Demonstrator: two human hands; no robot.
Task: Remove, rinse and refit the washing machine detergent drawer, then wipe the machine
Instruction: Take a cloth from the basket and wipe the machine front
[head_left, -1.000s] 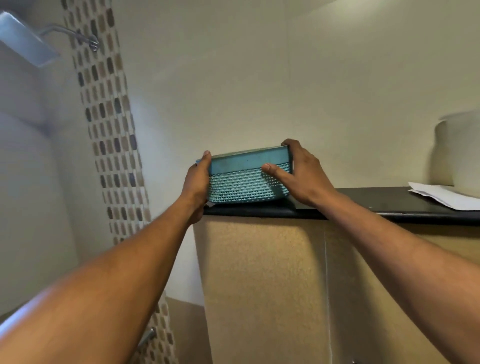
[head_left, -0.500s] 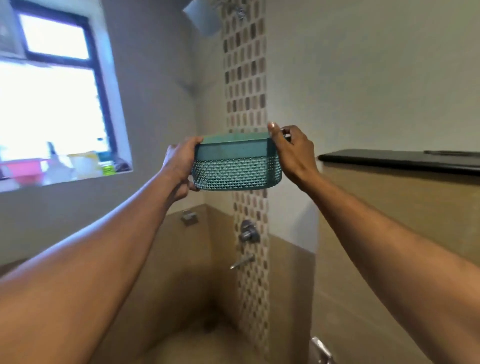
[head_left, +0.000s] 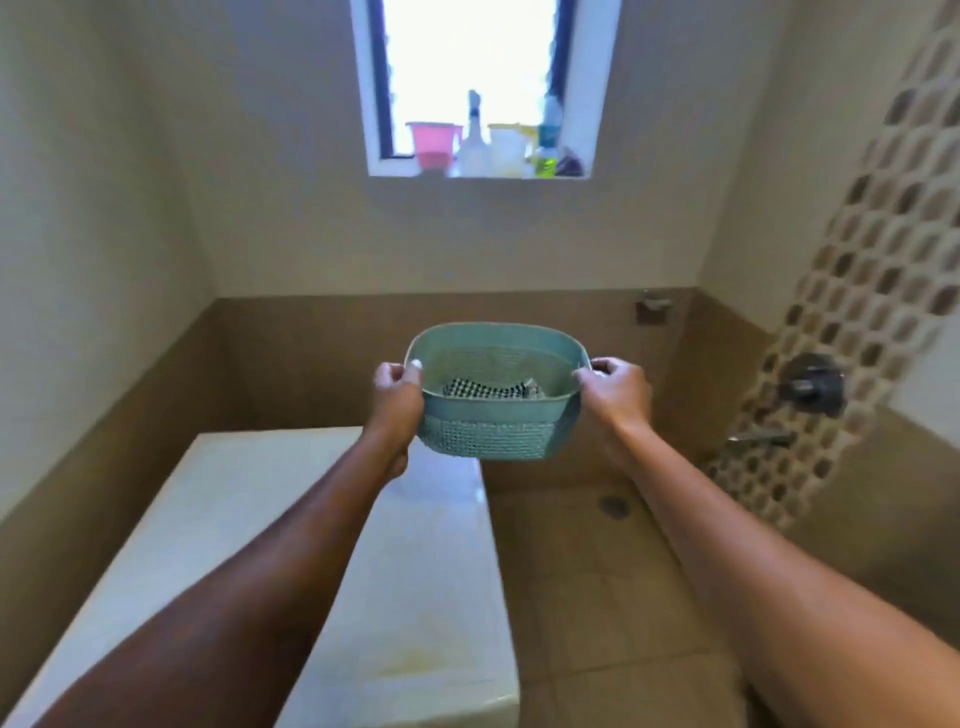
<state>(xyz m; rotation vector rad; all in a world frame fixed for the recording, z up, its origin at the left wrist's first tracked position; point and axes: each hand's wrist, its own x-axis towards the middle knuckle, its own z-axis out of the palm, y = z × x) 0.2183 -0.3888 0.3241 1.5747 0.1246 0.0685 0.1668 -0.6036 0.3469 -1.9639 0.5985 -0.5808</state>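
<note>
left hand (head_left: 397, 399) fingers curled round left end of teal basket (head_left: 488, 426) | right hand (head_left: 618, 389) grips right end | basket in air, above far corner of white machine (head_left: 426, 571) | checkered cloth (head_left: 478, 388) lies inside

A tall bright window (head_left: 485, 67) sits high in the cream back wall (head_left: 291, 208), its sill crowded with a pink plastic tub (head_left: 432, 143) and blurred bottles. Brown tiles band the lower walls. The tan tiled floor (head_left: 597, 597) holds a round metal drain (head_left: 613, 505). On the right wall a strip of brown-and-beige mosaic tiles (head_left: 872, 291) runs down, with a dark metal shower valve (head_left: 810, 384) at its edge.
</note>
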